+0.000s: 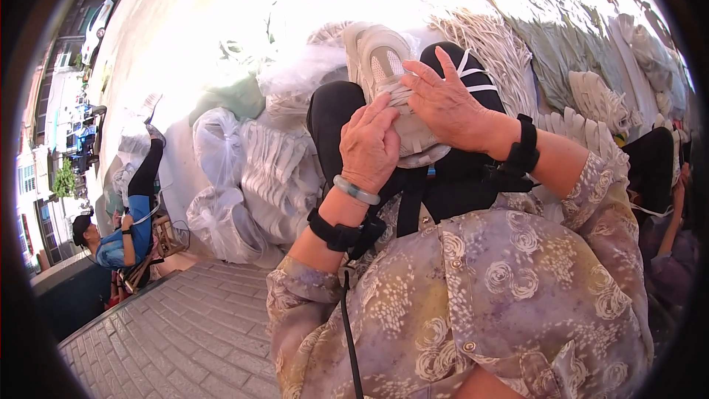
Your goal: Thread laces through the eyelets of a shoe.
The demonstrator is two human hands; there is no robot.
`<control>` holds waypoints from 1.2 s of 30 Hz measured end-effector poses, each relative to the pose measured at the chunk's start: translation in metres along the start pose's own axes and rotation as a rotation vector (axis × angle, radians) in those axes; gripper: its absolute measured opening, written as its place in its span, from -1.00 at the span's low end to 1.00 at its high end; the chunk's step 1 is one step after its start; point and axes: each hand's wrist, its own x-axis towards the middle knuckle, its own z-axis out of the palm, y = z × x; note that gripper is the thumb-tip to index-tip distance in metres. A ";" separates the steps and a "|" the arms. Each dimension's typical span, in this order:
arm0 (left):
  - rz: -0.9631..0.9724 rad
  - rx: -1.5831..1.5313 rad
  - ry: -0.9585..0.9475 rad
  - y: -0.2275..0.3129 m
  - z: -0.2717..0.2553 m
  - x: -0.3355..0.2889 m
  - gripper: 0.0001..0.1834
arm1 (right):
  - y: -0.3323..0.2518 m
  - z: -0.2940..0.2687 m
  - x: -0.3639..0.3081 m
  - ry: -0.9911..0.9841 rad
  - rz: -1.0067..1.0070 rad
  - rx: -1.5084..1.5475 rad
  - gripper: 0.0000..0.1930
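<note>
A beige sneaker (380, 52) with a mesh panel rests on my lap between my black-trousered knees, toe pointing away. My left hand (369, 144) is on its near left side, the fingers closed together and pressed on the lacing. From the right, my right hand (454, 107) reaches over the lacing, thumb and forefinger pinched there while other fingers lift away. Its fingertips almost meet those of the left hand. A thin white lace (476, 77) lies across my right knee, just beyond the right hand. The fingers partly hide the lace holes.
Bundled pale shoe parts (277, 170) and clear plastic bags (221, 214) lie to my left. A heap of white laces (491, 48) and more shoe pieces (598, 100) are at right. A person in blue (129, 240) sits far left; another person's arm (673, 210) shows at right.
</note>
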 end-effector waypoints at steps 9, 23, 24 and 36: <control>-0.018 -0.026 -0.025 -0.002 0.000 -0.003 -0.78 | -0.007 0.006 0.001 -0.031 0.184 0.157 -0.71; 0.018 -0.053 -0.010 0.000 0.005 0.002 -0.77 | -0.012 0.017 0.001 0.065 0.342 0.343 -0.77; 0.020 -0.052 -0.011 0.000 0.006 0.001 -0.77 | -0.012 0.017 0.000 0.067 0.343 0.343 -0.77; 0.168 0.097 0.057 0.006 0.003 0.000 -0.83 | -0.008 0.010 0.002 -0.052 0.360 0.342 -0.73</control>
